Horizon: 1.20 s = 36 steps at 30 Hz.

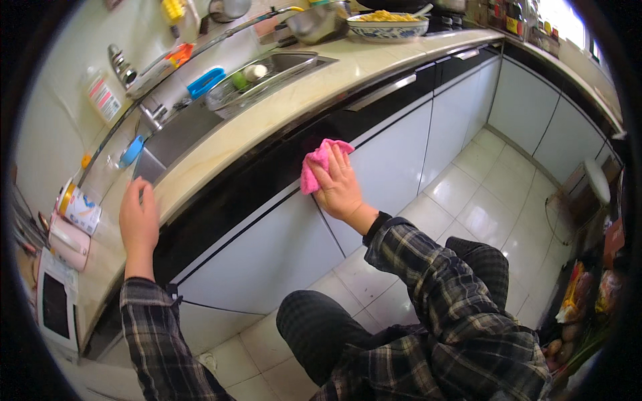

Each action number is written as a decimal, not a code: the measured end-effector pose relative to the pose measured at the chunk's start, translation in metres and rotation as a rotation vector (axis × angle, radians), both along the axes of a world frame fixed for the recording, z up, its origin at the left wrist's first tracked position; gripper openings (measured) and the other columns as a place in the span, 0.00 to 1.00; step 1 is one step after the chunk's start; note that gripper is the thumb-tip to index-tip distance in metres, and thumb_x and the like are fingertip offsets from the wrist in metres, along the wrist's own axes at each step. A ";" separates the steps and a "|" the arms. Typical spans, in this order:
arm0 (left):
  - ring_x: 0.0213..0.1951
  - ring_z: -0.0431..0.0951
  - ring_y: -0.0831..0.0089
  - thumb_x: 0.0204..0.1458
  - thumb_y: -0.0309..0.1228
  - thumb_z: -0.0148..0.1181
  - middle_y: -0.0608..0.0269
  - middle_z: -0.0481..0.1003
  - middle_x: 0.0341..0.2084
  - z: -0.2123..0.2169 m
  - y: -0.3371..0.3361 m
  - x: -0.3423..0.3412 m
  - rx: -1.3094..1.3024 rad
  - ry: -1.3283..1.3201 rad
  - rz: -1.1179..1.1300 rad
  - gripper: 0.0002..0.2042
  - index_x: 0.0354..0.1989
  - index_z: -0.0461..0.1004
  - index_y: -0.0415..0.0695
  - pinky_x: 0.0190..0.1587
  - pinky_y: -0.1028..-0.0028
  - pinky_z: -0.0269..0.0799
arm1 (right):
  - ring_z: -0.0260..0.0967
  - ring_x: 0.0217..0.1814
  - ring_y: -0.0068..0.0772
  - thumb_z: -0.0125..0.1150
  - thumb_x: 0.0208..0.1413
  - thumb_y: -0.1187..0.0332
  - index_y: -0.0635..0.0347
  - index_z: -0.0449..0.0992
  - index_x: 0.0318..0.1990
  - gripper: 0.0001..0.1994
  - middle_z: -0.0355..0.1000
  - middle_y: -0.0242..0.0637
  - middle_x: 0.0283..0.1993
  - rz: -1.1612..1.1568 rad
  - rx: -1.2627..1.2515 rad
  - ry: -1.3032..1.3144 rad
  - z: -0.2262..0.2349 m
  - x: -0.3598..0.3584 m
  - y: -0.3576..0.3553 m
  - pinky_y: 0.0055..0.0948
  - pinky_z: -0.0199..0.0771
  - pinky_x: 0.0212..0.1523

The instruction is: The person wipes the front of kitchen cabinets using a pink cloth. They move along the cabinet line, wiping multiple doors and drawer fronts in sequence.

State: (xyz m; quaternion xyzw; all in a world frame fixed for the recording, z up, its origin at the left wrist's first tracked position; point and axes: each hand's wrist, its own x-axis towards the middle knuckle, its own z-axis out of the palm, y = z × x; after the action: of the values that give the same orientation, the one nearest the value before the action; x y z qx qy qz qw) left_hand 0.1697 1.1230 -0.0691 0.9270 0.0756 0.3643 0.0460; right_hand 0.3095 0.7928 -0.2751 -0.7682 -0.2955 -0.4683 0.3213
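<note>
Right grip [340,190] holds one cloth [311,172] (pink, crumpled).

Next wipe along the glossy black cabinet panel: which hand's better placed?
Probably the right hand: it holds the bright pink cloth against the glossy black cabinet panel. The left hand appears empty, near the cream countertop.

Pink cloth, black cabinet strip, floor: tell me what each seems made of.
Pink cloth: fabric, probably soft and matte, since it bunches in folds under the right hand. Black cabinet strip: smooth, faintly shiny, perhaps coated board or glass. Floor: likely glazed tile, given the seams and bright reflections.
</note>
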 end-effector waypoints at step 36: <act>0.67 0.57 0.55 0.64 0.30 0.39 0.47 0.66 0.60 0.012 0.038 -0.008 -0.154 0.247 -0.012 0.12 0.43 0.70 0.39 0.69 0.63 0.44 | 0.44 0.72 0.65 0.61 0.50 0.58 0.53 0.64 0.65 0.32 0.44 0.60 0.72 -0.119 0.528 0.032 -0.011 0.130 -0.143 0.62 0.44 0.68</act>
State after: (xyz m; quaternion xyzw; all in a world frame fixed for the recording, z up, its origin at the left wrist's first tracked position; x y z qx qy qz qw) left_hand 0.1614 1.1608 -0.0573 0.9590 0.1030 0.2404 0.1093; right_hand 0.4394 0.6501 -0.2865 -0.6811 -0.1123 -0.5351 0.4870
